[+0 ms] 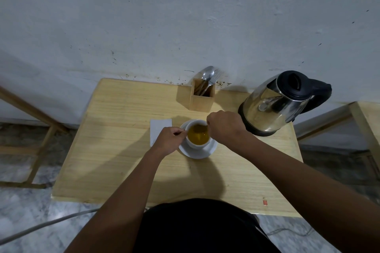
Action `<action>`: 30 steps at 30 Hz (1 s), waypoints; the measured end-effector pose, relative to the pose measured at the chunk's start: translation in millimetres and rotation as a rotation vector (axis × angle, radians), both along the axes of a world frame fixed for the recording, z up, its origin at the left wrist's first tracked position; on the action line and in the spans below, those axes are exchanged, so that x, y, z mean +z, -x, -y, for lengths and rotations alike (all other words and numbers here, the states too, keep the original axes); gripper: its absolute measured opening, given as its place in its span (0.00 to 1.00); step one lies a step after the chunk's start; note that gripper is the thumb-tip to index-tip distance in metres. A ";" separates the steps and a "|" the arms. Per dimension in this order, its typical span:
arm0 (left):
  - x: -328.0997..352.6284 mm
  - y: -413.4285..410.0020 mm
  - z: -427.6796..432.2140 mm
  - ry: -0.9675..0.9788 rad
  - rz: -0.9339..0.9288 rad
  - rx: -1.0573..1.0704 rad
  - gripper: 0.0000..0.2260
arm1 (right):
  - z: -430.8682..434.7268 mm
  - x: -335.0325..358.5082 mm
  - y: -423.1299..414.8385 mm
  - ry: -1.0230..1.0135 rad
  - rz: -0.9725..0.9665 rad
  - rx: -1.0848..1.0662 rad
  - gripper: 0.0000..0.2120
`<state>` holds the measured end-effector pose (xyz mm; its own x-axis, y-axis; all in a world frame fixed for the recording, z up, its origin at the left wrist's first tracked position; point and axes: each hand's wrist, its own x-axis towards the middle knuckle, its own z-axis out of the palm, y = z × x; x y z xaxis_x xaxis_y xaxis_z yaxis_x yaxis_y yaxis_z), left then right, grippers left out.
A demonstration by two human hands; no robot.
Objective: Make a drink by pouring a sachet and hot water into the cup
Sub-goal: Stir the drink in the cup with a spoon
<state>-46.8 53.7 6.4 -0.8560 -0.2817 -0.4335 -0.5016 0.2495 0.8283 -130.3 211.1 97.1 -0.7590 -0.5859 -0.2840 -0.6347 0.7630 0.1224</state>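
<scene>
Inspecting officer: We find the white cup standing on its saucer near the middle of the wooden table, holding an amber drink. The left hand pinches a thin metal handle, which we take for a spoon, with its working end towards the liquid. We judge stirring to be the step in hand, with powder and water already in.

Reviewing officer: Agreed. And the right hand?

Inspecting officer: Its fingers are curled at the cup's right rim. What they grip, if anything, is hidden behind the knuckles. We cannot tell whether it is the cup's handle.

Reviewing officer: Then our advice on the stir is to steady the cup and move the spoon low, in slow circles, since the liquid stands fairly high and the saucer is shallow. The electric kettle sits just beside the right wrist, and we would hold that forearm off its steel wall.

Inspecting officer: Noted. Several items are unresolved. A darker brown patch at the far side of the drink may be undissolved powder or shadow. The spoon's bowl is not visible. The flat white packet left of the saucer is partly covered by the left hand. We take it for the sachet but cannot tell whether it is torn or emptied. The wooden cutlery holder by the wall shows utensils whose count is unclear.
</scene>
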 end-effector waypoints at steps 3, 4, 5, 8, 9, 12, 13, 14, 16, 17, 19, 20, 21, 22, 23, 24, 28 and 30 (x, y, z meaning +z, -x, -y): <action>0.4 -1.1 0.5 -0.002 0.009 0.000 0.10 | -2.0 7.1 1.9 -0.038 0.026 0.007 0.06; 0.0 -1.1 0.9 -0.002 0.012 -0.001 0.10 | -1.9 8.8 2.0 -0.037 0.053 0.011 0.07; -0.1 -1.1 1.1 -0.003 0.013 -0.001 0.10 | -1.3 9.8 1.5 -0.030 0.083 0.016 0.08; 0.5 -0.4 0.9 -0.006 0.014 0.001 0.10 | 2.7 6.8 -0.8 0.022 0.138 0.017 0.09; 0.9 -0.1 0.8 -0.005 0.014 0.002 0.10 | 4.0 4.3 -1.6 0.040 0.135 0.009 0.09; 2.2 -0.2 -0.2 -0.002 0.010 0.000 0.09 | 4.0 -2.5 -1.5 0.069 0.072 -0.009 0.09; 2.5 -0.3 -0.4 -0.002 0.010 0.000 0.09 | 2.9 -3.5 -0.7 0.057 0.048 -0.011 0.09; 2.6 -0.5 -0.3 -0.001 0.011 0.000 0.09 | 1.1 -3.1 -0.3 0.036 0.029 -0.015 0.08; 3.0 -1.1 0.4 0.004 0.013 -0.003 0.08 | -2.9 0.4 -0.3 -0.003 0.017 -0.031 0.06; 3.0 -1.3 0.7 0.004 0.015 -0.003 0.08 | -5.0 1.9 -0.6 -0.015 0.016 -0.038 0.06; 3.1 -1.9 1.0 0.001 0.019 -0.002 0.08 | -9.7 3.3 -2.6 -0.015 0.035 -0.051 0.06; 3.3 -2.0 0.8 0.001 0.020 -0.004 0.07 | -11.5 3.0 -4.3 -0.001 0.058 -0.057 0.06; 3.4 -2.2 0.6 0.002 0.020 -0.007 0.07 | -13.7 1.2 -5.9 0.025 0.089 -0.067 0.07; 3.5 -2.3 0.5 0.004 0.020 -0.009 0.07 | -16.0 -1.1 -7.8 0.062 0.116 -0.078 0.08; 3.7 -2.1 0.6 0.006 0.021 -0.009 0.07 | -18.6 -4.4 -9.9 0.104 0.125 -0.088 0.10; 3.9 -2.0 0.9 0.009 0.021 -0.008 0.07 | -21.7 -7.6 -12.3 0.147 0.114 -0.096 0.12; 4.6 -0.6 1.4 0.036 0.015 -0.018 0.09 | -37.8 -11.9 -21.5 0.293 0.073 -0.168 0.12; 5.6 0.1 0.8 0.039 0.019 -0.021 0.10 | -47.8 -11.6 -27.1 0.344 0.052 -0.192 0.12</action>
